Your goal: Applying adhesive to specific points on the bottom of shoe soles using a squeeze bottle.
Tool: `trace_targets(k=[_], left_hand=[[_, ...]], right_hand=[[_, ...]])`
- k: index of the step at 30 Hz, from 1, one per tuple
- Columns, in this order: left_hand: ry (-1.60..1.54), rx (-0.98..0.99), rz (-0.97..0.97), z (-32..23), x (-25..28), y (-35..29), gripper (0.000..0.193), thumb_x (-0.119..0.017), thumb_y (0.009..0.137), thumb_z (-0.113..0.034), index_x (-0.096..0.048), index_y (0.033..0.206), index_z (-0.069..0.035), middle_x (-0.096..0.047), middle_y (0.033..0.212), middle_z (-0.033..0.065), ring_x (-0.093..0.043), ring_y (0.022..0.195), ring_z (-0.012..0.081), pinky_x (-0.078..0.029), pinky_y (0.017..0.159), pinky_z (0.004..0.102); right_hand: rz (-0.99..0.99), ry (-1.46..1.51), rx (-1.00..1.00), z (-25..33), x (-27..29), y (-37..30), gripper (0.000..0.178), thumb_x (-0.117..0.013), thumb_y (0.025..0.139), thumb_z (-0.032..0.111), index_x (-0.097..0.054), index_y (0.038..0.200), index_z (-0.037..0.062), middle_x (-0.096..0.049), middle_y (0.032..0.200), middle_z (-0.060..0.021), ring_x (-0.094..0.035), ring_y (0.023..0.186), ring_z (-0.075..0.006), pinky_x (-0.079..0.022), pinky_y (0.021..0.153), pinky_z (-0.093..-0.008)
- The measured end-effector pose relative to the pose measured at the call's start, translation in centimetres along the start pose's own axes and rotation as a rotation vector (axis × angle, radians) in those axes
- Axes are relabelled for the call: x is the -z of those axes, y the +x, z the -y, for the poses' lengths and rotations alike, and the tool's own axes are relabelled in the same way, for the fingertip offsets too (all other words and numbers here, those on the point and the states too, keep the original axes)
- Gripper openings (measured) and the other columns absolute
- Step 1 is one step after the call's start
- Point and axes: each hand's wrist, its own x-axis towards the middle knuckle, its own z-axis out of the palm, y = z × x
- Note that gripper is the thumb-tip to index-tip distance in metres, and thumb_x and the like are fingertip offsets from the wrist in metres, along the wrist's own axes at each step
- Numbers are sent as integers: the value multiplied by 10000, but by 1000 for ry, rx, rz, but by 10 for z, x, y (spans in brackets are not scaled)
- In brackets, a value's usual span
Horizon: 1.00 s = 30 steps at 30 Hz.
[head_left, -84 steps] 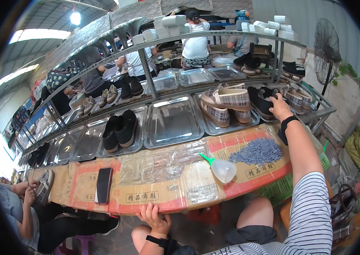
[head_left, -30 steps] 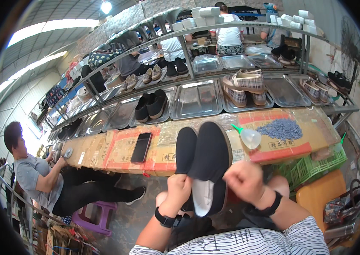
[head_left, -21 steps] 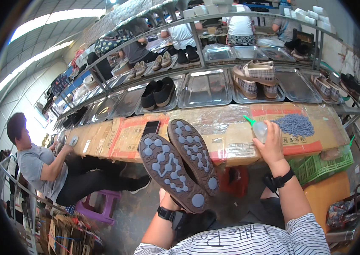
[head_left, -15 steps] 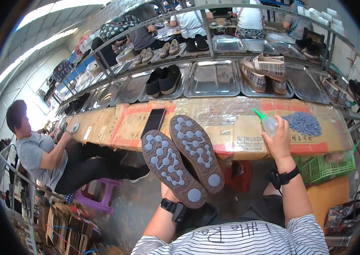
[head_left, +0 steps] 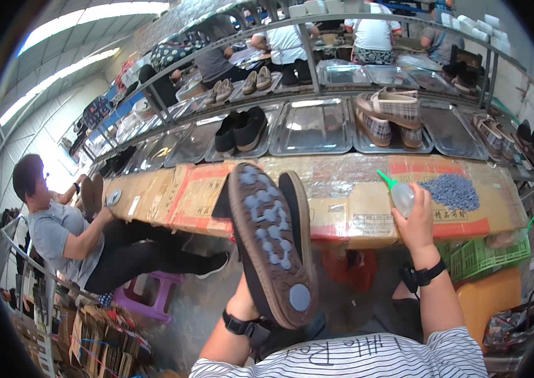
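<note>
In front of me a pair of dark shoes (head_left: 267, 246) is held up, with brown soles carrying light blue studs. One sole faces me and the other shoe, turned edge-on, stands behind it to the right. My left hand (head_left: 246, 297) grips the pair from behind; its fingers are hidden by the shoes. To the right, my right hand (head_left: 417, 220) is closed round a clear squeeze bottle (head_left: 403, 198) with a green pointed nozzle, just above the cardboard-covered bench. Beside that hand lies a heap of small blue-grey pieces (head_left: 453, 191).
A dark phone (head_left: 221, 206) lies on the bench (head_left: 336, 189), partly behind the shoes. Metal trays (head_left: 311, 126) line the back, some with black shoes (head_left: 240, 130) or plaid shoes (head_left: 390, 118). A co-worker (head_left: 68, 227) sits at the left; a green crate (head_left: 487, 257) stands at right.
My left hand has turned the shoes, so one sole is now nearly edge-on and the other more upright. The bottle stays in my right hand. At left, the co-worker has raised a pair of shoes.
</note>
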Motion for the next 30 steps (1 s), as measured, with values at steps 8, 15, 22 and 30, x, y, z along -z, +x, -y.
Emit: trace_targets(k=[8,15,22,30], left_hand=[[1665,-368,-56,-52,-72,135,120,-682,788,-71,-611,769,24,-599,644,55,-550,587,119,-445,515,314],[1117,-797,-267,-116,-38,292,299,-551,905,16,-583,1202,26,-681,915,139,-680,701,168,-560,597,264],[1395,-485,-58,0,-20,180,168,-567,938,-44,-666,1059,21,-680,884,49,-657,759,110,-537,673,251],[1615,-868,-77,61,47,85,201,-608,834,8,-693,1011,-37,-657,798,91,-639,727,219,-517,686,314]], right_hand=[[-12,-41,-10,-10,5,-3,703,-771,668,58,-426,1281,50,-492,1181,-192,-497,1113,-403,-426,943,-456],[-26,-8,37,-9,2,0,683,-777,688,95,-423,1272,76,-485,1178,-182,-511,1073,-394,-428,907,-464],[-14,-19,23,-23,7,1,693,-778,687,90,-416,1278,80,-486,1177,-175,-510,1077,-389,-428,917,-461],[-37,16,34,-20,4,0,703,-781,676,66,-420,1279,89,-497,1175,-170,-515,1085,-389,-431,922,-455]])
